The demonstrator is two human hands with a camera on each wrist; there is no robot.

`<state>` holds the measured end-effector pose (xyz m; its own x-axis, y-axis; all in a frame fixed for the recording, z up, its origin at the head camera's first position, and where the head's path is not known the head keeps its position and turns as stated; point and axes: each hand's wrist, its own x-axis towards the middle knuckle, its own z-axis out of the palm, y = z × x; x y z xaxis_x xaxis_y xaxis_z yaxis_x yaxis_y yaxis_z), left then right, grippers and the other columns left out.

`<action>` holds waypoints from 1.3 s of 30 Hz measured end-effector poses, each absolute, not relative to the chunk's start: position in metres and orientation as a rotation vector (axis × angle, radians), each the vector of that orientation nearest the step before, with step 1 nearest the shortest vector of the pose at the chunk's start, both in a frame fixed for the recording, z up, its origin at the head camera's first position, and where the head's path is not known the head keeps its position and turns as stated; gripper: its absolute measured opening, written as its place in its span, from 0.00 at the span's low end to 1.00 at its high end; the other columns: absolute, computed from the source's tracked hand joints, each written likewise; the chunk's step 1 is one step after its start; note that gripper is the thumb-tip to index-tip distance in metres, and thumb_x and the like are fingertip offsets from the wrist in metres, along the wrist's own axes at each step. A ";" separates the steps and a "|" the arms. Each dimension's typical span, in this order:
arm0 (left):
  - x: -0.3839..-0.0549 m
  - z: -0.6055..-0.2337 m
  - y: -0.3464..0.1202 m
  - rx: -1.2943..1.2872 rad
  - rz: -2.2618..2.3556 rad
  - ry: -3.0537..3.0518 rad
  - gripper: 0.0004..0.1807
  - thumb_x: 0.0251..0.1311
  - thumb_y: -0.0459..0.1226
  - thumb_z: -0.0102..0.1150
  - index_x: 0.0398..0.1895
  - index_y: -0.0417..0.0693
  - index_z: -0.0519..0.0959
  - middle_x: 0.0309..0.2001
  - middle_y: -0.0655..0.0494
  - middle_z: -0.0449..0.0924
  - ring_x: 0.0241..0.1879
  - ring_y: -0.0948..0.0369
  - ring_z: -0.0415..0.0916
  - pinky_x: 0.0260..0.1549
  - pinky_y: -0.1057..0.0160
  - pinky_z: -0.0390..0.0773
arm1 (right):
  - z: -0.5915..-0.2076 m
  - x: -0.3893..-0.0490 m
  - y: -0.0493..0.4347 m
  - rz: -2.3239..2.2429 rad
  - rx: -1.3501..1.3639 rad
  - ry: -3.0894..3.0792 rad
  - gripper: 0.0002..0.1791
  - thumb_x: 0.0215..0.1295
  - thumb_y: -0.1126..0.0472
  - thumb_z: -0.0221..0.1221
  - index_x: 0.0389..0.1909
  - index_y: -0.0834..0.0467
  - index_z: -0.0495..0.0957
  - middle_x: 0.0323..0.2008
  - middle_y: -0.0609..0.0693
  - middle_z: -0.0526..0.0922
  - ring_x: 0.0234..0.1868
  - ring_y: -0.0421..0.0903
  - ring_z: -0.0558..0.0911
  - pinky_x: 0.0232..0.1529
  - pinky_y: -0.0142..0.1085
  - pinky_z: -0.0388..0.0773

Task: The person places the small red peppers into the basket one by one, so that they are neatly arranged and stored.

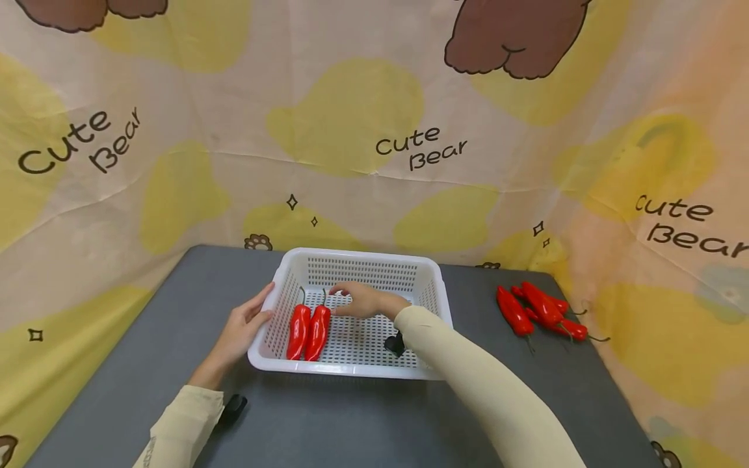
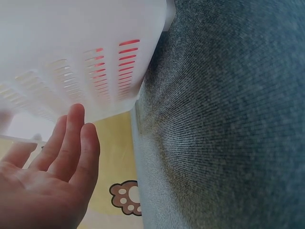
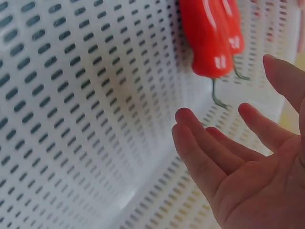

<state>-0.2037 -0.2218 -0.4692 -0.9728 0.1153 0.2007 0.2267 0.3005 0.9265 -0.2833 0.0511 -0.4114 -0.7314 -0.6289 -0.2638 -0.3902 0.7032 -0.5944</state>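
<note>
On the table point(image 1: 351, 422), peppers point(image 1: 318, 333) in a basket point(image 1: 363, 370) lie between the hands point(image 1: 238, 330) point(image 1: 364, 301).

I've got a dark grey table point(image 1: 363, 422) — white perforated basket point(image 1: 345, 369) on it, below the fingers of the right hand point(image 1: 365, 301), just right of those of the left hand point(image 1: 238, 330). Loose red peppers point(image 1: 544, 307) piled on tabletop — well right of all fingers.

We see cream long sleeves: L sleeve point(image 1: 181, 426) approx. 7 o'clock, faint grey marking at its 8 o'clock edge; R sleeve point(image 1: 486, 383) approx. 5. Small blk wrist units: L unit point(image 1: 234, 409) at L cuff's 3 o'clock, R unit point(image 1: 395, 344) at R cuff's 8.
</note>
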 end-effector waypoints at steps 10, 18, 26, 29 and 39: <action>-0.203 -0.468 -0.223 -0.322 -1.792 -2.453 0.30 0.75 0.32 0.47 0.78 0.43 0.58 0.72 0.30 0.63 0.48 0.66 0.82 0.39 0.57 0.89 | -0.388 -0.277 0.087 -0.830 -0.812 2.442 0.29 0.72 0.53 0.59 0.71 0.57 0.69 0.73 0.59 0.68 0.66 0.60 0.77 0.67 0.51 0.77; -0.202 -0.467 -0.224 -0.321 -1.801 -2.441 0.30 0.74 0.32 0.47 0.78 0.43 0.58 0.71 0.29 0.64 0.47 0.67 0.83 0.38 0.57 0.89 | -0.373 -0.270 0.119 -1.035 -0.895 2.480 0.26 0.74 0.58 0.57 0.70 0.60 0.69 0.70 0.59 0.72 0.61 0.59 0.81 0.60 0.48 0.82; -0.202 -0.471 -0.221 -0.343 -1.822 -2.436 0.30 0.74 0.31 0.47 0.78 0.42 0.58 0.71 0.29 0.64 0.47 0.68 0.82 0.39 0.56 0.89 | -0.361 -0.255 0.156 -1.217 -0.845 2.592 0.25 0.72 0.59 0.59 0.67 0.59 0.71 0.66 0.59 0.76 0.60 0.60 0.82 0.57 0.51 0.84; -0.202 -0.472 -0.220 -0.347 -1.819 -2.442 0.31 0.74 0.31 0.47 0.78 0.42 0.58 0.71 0.29 0.64 0.48 0.63 0.83 0.39 0.56 0.89 | -0.360 -0.249 0.172 -1.234 -0.823 2.634 0.24 0.72 0.59 0.59 0.67 0.59 0.72 0.66 0.60 0.76 0.61 0.61 0.81 0.58 0.53 0.83; -0.202 -0.469 -0.221 -0.337 -1.799 -2.438 0.31 0.74 0.31 0.47 0.78 0.44 0.58 0.71 0.29 0.65 0.51 0.40 0.83 0.38 0.55 0.89 | -0.357 -0.235 0.216 -1.250 -0.717 2.710 0.26 0.72 0.59 0.59 0.68 0.61 0.70 0.64 0.63 0.77 0.59 0.65 0.82 0.55 0.55 0.84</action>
<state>-0.2016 -0.2206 -0.4691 -0.9713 0.1216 0.2042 0.2310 0.2809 0.9315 -0.2352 0.2155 -0.3568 -0.8884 -0.4414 0.1263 -0.3827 0.5598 -0.7350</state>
